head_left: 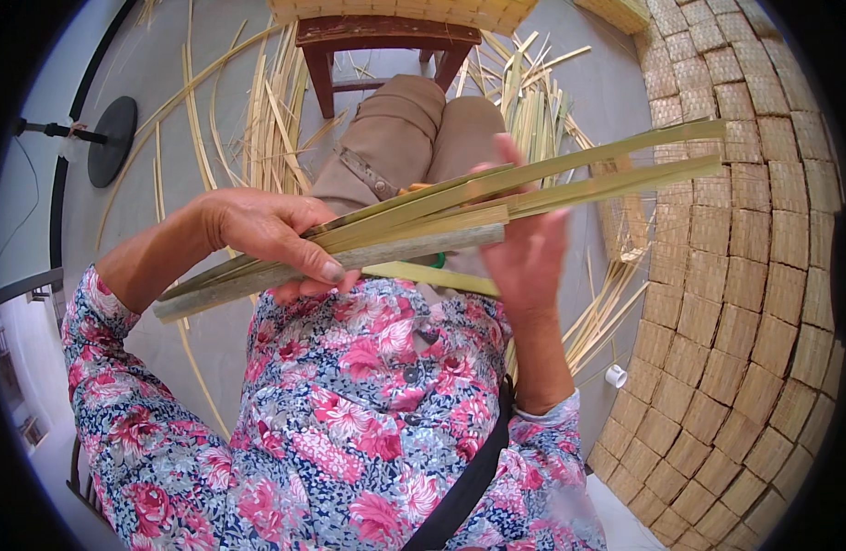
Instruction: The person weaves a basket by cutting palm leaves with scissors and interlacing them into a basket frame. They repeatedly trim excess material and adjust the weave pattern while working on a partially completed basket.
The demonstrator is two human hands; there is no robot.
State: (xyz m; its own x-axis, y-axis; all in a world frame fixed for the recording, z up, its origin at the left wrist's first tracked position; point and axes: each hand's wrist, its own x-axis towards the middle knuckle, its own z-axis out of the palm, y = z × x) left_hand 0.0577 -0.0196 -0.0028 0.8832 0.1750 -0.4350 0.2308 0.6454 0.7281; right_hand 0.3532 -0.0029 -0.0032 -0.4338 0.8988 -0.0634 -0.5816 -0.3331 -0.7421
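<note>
A bundle of split bamboo strips (395, 237), pale green and straw-coloured, lies slanted across my lap and fans apart toward the right. My left hand (285, 241) is closed around its left part, thumb on top of a thicker greyish-green piece. My right hand (526, 262) is at the bundle's right part, slightly blurred, with its fingers stretched out and apart. Some of its fingers are hidden behind the strips, which pass across it. Below the bundle, a single green strip (432, 277) lies near the front of my shirt. An orange-brown object (416, 187) partly shows behind the strips.
Loose strips (274, 119) are scattered on the grey floor, with another pile (538, 115) to the right. A dark red wooden stool (386, 35) stands ahead. Stacked woven pieces (744, 248) line the right side. A round black base (112, 142) stands at left.
</note>
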